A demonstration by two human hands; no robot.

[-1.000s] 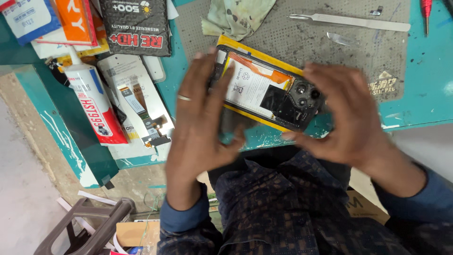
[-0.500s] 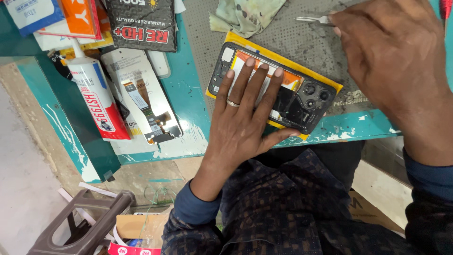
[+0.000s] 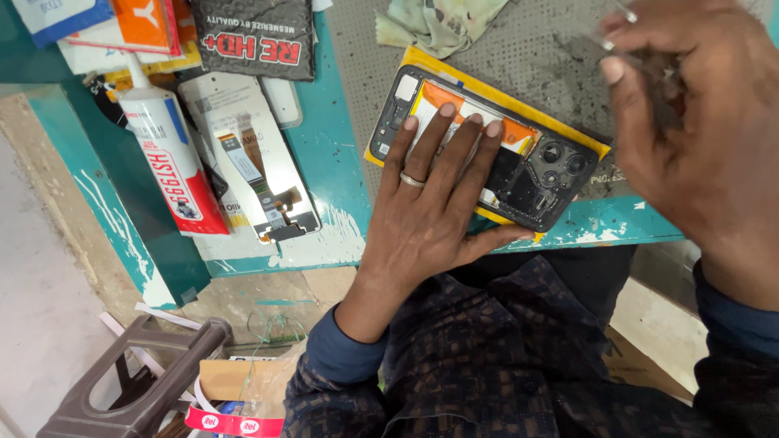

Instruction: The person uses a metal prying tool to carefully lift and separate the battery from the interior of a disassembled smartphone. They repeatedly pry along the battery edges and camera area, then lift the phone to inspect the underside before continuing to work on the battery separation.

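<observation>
A black smartphone with its back cover off (image 3: 527, 174), orange-labelled battery exposed, lies on a grey perforated mat at the teal tabletop (image 3: 333, 162) edge. The left hand (image 3: 430, 219) presses flat on it; the right hand (image 3: 698, 122) pinches a thin metal tool, reassembly not yet done.

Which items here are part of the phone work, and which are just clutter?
In hand:
- opened phone, under left hand
- thin metal tool, in right hand
- grey mat

Lying about:
- glue tube
- spare screen part
- cloth
- stool
</observation>
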